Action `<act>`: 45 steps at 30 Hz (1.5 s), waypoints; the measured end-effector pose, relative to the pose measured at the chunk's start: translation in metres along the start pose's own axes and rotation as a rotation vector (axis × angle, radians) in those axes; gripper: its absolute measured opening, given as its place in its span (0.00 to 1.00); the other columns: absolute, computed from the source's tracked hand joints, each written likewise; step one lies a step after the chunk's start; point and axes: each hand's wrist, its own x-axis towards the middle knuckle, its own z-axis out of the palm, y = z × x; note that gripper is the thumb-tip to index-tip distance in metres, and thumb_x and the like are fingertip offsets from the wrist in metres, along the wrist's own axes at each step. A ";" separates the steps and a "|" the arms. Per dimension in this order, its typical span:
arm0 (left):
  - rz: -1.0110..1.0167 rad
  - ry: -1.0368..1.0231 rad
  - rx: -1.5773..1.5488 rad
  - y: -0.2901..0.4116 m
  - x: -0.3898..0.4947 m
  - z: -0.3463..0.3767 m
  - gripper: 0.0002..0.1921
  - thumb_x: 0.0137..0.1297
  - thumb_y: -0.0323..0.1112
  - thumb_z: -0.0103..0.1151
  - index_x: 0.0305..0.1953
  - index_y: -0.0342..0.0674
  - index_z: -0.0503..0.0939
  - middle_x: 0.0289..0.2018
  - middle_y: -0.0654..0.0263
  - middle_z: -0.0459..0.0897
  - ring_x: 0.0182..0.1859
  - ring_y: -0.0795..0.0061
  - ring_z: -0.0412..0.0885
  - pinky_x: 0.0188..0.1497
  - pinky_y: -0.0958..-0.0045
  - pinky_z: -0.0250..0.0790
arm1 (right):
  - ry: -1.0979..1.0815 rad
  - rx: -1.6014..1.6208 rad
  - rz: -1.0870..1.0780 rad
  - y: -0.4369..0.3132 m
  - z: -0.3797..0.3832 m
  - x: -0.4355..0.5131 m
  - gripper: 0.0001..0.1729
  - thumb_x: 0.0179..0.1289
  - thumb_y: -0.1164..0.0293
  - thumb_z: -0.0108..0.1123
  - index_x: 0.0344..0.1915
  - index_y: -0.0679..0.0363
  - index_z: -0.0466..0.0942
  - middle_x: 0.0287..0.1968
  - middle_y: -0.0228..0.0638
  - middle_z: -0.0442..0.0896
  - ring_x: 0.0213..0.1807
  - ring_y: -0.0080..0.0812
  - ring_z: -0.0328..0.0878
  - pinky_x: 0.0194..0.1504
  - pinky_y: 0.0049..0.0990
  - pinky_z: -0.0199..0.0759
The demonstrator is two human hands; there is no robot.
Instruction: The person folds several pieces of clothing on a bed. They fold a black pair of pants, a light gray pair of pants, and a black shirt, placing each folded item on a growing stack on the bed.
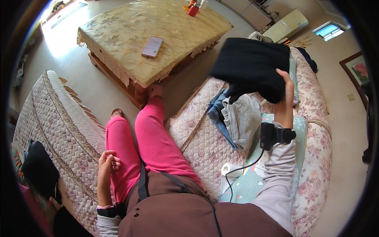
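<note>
Raised at the right, my right hand (284, 86) grips a folded black garment (251, 65), whose outline is slightly blurred. Below the garment, a crumpled light grey garment (241, 118) and a blue denim garment (218, 111) lie on the quilted sofa cover (204, 151). A wristband device with a black cable (245, 166) sits on my right wrist. My left hand (109, 162) rests by my thigh in pink trousers, its fingers loosely curled with nothing visible in them.
A table with a gold cloth (124, 32) stands ahead, bearing a smartphone (152, 46) and a red jar (193, 10). A paper roll (231, 169) lies beside a mint-green cushion (251, 186). Another black cloth (41, 170) is at the far left, on the quilted seat (68, 127).
</note>
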 end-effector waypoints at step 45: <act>-0.010 1.577 0.269 0.030 -0.123 -0.384 0.26 0.54 0.37 0.62 0.54 0.36 0.71 0.42 0.50 0.79 0.28 0.65 0.82 0.20 0.68 0.76 | 0.183 -1.233 -0.926 0.234 -0.005 -0.020 0.21 0.58 0.76 0.56 0.52 0.71 0.75 0.53 0.58 0.76 0.56 0.56 0.71 0.61 0.47 0.64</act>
